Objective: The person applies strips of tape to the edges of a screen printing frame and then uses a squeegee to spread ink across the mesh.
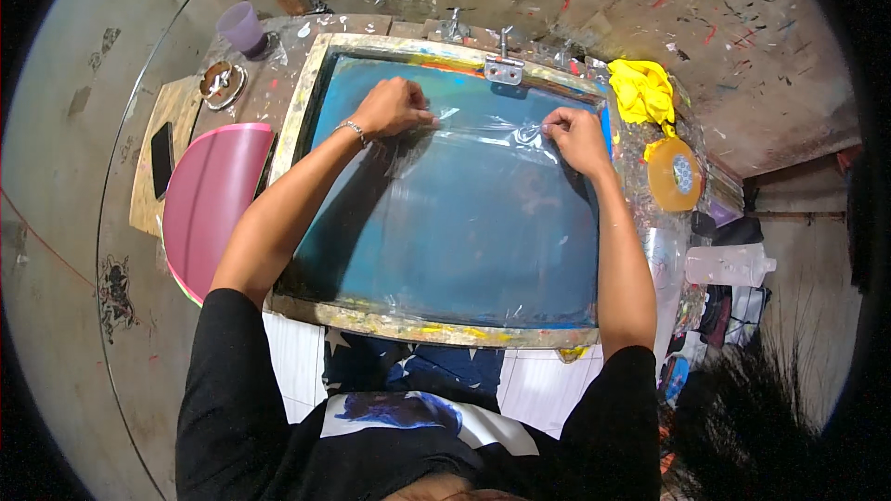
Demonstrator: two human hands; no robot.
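A wooden printing frame [306,111] with a blue-green mesh screen [464,232] lies flat before me. A clear plastic sheet [483,134] is stretched across the far part of the screen. My left hand [392,108], with a bracelet at the wrist, presses down on the sheet's left end with curled fingers. My right hand [574,137] pinches the sheet's right end, where the plastic wrinkles. Both hands sit near the frame's far rail, just below a metal hinge [504,70].
A pink half-round board [213,204] lies left of the frame. A purple cup [243,28] and a small round dish [223,83] stand at the far left. A yellow rag [642,91], an orange tape roll [675,174] and a clear bottle [729,264] sit at the right.
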